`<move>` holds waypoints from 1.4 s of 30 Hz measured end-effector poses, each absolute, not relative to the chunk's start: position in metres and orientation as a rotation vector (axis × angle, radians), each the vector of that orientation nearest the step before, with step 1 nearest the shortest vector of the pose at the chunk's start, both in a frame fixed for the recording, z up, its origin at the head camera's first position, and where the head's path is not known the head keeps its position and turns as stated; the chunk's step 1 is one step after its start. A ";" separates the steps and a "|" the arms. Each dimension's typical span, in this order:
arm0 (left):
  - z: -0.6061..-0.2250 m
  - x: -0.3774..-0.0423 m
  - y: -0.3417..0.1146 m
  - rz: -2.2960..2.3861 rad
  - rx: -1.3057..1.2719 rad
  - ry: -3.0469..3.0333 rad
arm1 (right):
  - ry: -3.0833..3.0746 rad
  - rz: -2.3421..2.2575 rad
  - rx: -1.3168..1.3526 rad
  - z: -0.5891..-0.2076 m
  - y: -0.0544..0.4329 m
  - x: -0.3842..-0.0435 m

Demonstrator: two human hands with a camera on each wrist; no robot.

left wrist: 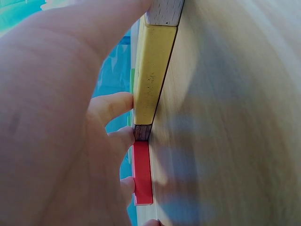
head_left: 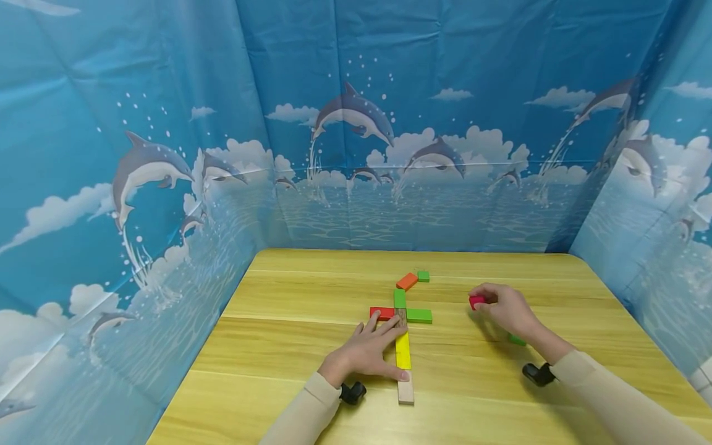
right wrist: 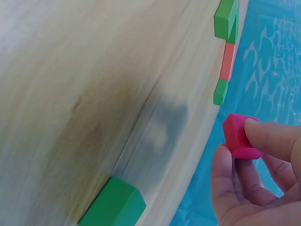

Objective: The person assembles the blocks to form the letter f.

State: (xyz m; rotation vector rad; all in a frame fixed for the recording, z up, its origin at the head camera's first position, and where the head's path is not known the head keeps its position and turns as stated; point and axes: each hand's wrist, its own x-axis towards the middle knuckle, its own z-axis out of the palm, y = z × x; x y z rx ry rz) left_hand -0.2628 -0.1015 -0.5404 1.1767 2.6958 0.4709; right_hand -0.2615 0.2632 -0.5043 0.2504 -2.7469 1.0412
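My right hand [head_left: 510, 309] pinches a small pink block [right wrist: 235, 136] between thumb and fingers, raised above the table. On the table, my left hand [head_left: 364, 353] lies spread over a row of wooden blocks. Its thumb is at the pale wood block [head_left: 406, 393], and its fingertips reach the yellow block [left wrist: 153, 70], the dark brown block [head_left: 400, 317] and the red block [left wrist: 142, 172]. To the right of the brown block a long green block [head_left: 419, 316] sticks out. Above the brown one is another green block [head_left: 399, 298].
Beyond the row, an orange block [head_left: 407, 281] lies at a slant beside a small green block [head_left: 423, 276]. One more green block [right wrist: 115, 205] lies under my right forearm. A blue dolphin-print curtain [head_left: 356, 210] surrounds the wooden table [head_left: 278, 346].
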 end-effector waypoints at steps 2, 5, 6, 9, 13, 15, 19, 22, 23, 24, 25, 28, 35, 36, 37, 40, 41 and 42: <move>-0.540 -0.262 -0.102 0.475 1.175 2.696 | -2.741 1.042 0.241 -0.504 0.262 -0.264; -0.539 -0.261 -0.102 0.481 1.172 2.691 | -2.725 1.049 0.239 -0.506 0.261 -0.268; -0.539 -0.261 -0.102 0.482 1.172 2.688 | -2.721 1.050 0.238 -0.506 0.260 -0.269; -0.538 -0.261 -0.102 0.483 1.173 2.684 | -2.706 1.058 0.225 -0.506 0.258 -0.273; -0.538 -0.261 -0.102 0.483 1.174 2.681 | -2.692 1.065 0.195 -0.506 0.255 -0.278; -0.538 -0.261 -0.102 0.486 1.174 2.678 | -2.681 1.063 0.190 -0.506 0.254 -0.280; -0.539 -0.261 -0.102 0.490 1.170 2.676 | -2.655 1.075 0.192 -0.509 0.250 -0.285; -0.540 -0.261 -0.102 0.490 1.170 2.680 | -2.647 1.093 0.184 -0.512 0.247 -0.290; -0.541 -0.261 -0.102 0.490 1.170 2.681 | -2.646 1.103 0.179 -0.512 0.246 -0.292; -0.541 -0.261 -0.102 0.490 1.171 2.681 | -2.647 1.106 0.167 -0.513 0.246 -0.295; -0.541 -0.261 -0.102 0.490 1.172 2.682 | -2.646 1.114 0.160 -0.514 0.245 -0.297; -0.540 -0.261 -0.102 0.492 1.172 2.679 | -2.650 1.134 0.138 -0.515 0.242 -0.302; -0.541 -0.260 -0.101 0.492 1.172 2.683 | -2.651 1.186 0.095 -0.517 0.236 -0.314; -0.540 -0.260 -0.101 0.492 1.171 2.684 | -2.648 1.188 0.094 -0.518 0.235 -0.316; -0.540 -0.260 -0.101 0.495 1.169 2.683 | -2.647 1.189 0.085 -0.519 0.234 -0.318; -0.541 -0.260 -0.101 0.494 1.165 2.686 | -2.647 1.183 0.089 -0.521 0.232 -0.322; -0.542 -0.260 -0.101 0.495 1.165 2.686 | -2.649 1.181 0.086 -0.521 0.231 -0.323; -0.542 -0.260 -0.101 0.495 1.165 2.686 | -2.650 1.182 0.083 -0.521 0.230 -0.324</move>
